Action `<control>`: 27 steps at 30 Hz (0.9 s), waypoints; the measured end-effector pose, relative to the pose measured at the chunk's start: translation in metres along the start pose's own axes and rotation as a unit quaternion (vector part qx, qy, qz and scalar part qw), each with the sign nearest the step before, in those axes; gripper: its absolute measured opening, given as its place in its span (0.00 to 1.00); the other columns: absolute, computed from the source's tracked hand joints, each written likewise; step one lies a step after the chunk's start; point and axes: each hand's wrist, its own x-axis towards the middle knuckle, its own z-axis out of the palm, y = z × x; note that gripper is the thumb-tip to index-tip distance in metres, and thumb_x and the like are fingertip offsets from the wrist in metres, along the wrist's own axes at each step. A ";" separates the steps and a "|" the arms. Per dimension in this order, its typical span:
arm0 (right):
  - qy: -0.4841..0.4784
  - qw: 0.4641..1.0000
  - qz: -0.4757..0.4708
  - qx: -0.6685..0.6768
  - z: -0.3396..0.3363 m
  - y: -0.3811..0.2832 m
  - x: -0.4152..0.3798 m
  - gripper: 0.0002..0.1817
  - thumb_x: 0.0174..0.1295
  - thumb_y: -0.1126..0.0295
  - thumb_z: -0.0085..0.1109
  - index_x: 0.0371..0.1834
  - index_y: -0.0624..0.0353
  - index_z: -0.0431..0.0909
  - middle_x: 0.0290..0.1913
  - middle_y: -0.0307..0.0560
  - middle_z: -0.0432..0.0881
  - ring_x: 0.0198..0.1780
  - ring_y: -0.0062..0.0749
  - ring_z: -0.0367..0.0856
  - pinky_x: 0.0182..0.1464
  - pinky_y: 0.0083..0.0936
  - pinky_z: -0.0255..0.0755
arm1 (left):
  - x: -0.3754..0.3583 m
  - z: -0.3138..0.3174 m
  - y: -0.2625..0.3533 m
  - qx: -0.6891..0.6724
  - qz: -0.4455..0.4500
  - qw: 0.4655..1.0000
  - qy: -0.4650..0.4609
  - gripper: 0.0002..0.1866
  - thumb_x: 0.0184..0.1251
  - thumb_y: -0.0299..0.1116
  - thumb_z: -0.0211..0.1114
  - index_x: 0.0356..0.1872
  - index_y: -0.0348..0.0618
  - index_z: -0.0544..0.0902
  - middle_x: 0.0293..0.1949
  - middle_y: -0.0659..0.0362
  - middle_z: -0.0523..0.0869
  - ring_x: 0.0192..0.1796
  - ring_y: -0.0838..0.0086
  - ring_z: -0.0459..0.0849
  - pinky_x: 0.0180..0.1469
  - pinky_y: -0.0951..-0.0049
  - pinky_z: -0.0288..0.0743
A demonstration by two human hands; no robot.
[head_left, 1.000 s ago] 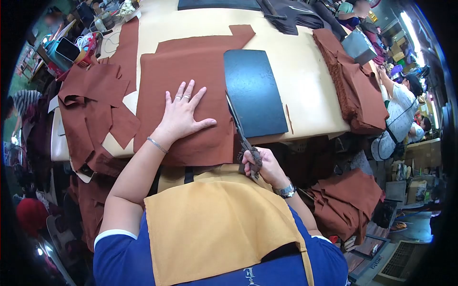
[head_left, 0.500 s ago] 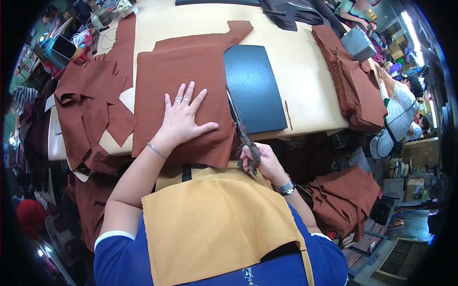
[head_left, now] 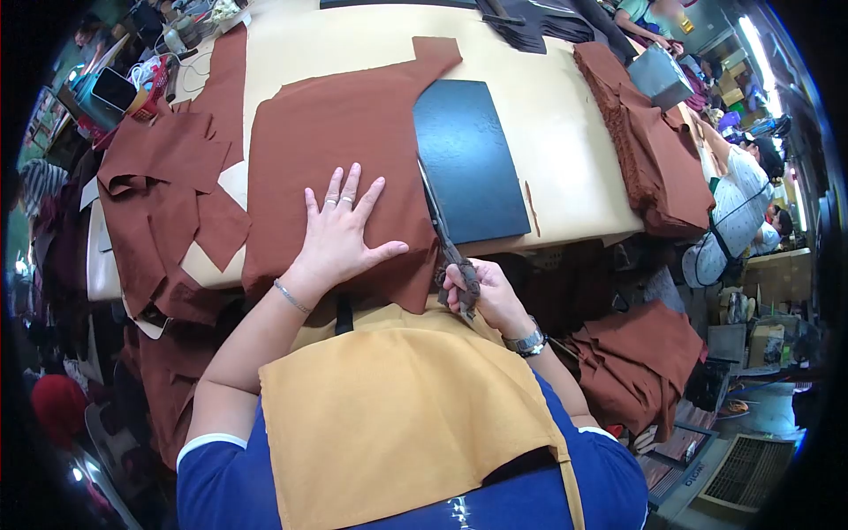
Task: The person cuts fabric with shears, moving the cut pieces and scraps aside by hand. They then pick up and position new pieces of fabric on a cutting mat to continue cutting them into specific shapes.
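My left hand (head_left: 340, 231) lies flat with fingers spread on a large sheet of brown fabric (head_left: 340, 132) laid over a tan table (head_left: 556, 115). My right hand (head_left: 481, 291) grips the cloth-wrapped handles of a pair of scissors (head_left: 442, 234) at the table's near edge. The blades point away from me along the fabric's right edge, beside a dark rectangular board (head_left: 468, 159) that lies on the table.
Loose brown fabric scraps (head_left: 168, 190) lie at the left. A tall stack of brown pieces (head_left: 658, 150) stands at the right edge, more brown cloth (head_left: 636, 362) is piled below. Another person (head_left: 738, 208) works at the right. A basket with clutter (head_left: 132, 84) sits far left.
The view has shifted slightly, so the table sits a little higher in the frame. My left hand stays pressed on the fabric and my right hand has edged forward with the scissors.
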 end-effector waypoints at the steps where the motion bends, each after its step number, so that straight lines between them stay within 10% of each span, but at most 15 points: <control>1: 0.005 1.000 -0.001 0.005 0.000 0.001 -0.002 0.17 0.66 0.55 0.57 0.30 0.59 0.77 0.21 0.36 0.78 0.23 0.16 0.76 0.28 0.15 0.71 | 0.001 0.000 -0.001 -0.005 0.000 1.000 -0.001 0.50 0.52 0.74 0.55 0.72 0.53 0.59 0.74 0.45 0.52 0.76 0.51 0.44 0.68 0.31 0.37; 27: -0.005 0.999 0.032 -0.010 0.002 -0.016 0.005 0.19 0.65 0.52 0.58 0.29 0.58 0.77 0.22 0.38 0.79 0.23 0.18 0.77 0.28 0.15 0.70 | -0.003 -0.008 -0.017 0.038 -0.001 0.999 -0.011 0.49 0.51 0.71 0.58 0.72 0.57 0.60 0.74 0.47 0.52 0.77 0.53 0.45 0.68 0.31 0.39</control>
